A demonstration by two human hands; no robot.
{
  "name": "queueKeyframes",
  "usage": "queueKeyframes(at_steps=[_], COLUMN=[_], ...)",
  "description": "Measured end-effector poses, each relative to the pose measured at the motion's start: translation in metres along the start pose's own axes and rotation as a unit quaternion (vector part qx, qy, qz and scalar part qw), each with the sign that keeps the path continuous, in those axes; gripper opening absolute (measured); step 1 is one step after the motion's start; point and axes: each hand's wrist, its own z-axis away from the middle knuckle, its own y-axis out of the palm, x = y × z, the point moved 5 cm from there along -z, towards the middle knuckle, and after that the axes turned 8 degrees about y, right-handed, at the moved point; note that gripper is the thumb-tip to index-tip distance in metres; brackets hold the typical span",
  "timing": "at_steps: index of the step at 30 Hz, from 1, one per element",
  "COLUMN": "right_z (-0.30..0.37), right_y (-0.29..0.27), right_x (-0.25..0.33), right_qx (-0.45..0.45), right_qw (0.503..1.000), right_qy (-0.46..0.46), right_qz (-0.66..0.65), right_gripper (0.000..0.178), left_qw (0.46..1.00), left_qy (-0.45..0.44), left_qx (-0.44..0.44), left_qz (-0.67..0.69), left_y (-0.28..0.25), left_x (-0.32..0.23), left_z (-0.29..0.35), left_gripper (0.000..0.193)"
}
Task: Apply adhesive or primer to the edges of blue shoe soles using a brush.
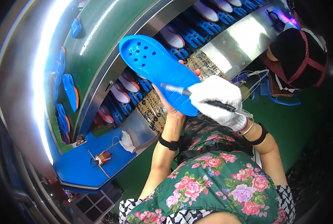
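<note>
A glossy blue shoe sole (159, 69) with several round holes at its wide end lies tilted across my bare left hand (173, 106). That hand grips it from beneath, fingertips showing over the far edge. My right hand (218, 99), in a white knit glove, is closed round a brush (176, 89) with a dark handle and a pale tip. The brush tip is over the middle of the sole; whether it touches the surface I cannot tell. Wet-looking shine covers the holed end.
Blue-and-orange soles (70, 92) lie on the green belt (99, 37) at left. White-topped soles on blue racks (190, 35) line the conveyor ahead. On a blue table (78, 160) are a white glove (127, 142) and a small wired item. A co-worker (297, 56) sits at right.
</note>
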Motion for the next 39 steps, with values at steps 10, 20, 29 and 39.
queueKeyframes(at_steps=[10, 20, 29, 39], right_z=[0.004, 0.004, 0.013, 0.021], right_y=[0.004, 0.003, 0.008, 0.004], right_x=[-0.004, -0.013, -0.026, -0.025], right_qx=[0.054, 0.076, 0.099, 0.126], right_qw=[0.998, 0.993, 0.973, 0.943], right_qy=[0.006, 0.063, 0.144, 0.238], right_qz=[0.004, -0.06, -0.15, -0.196], right_gripper=[0.018, 0.022, 0.017, 0.011], left_qw=[0.999, 0.997, 0.998, 0.996], left_qy=[-0.022, -0.026, -0.022, -0.082], left_qx=[0.036, 0.067, 0.052, 0.025], left_qz=[-0.002, -0.013, -0.018, -0.023], left_y=[-0.004, 0.003, 0.002, -0.012], left_x=[-0.01, -0.024, -0.028, -0.026], left_z=[-0.007, -0.015, -0.023, -0.027], left_gripper=[0.103, 0.107, 0.113, 0.119])
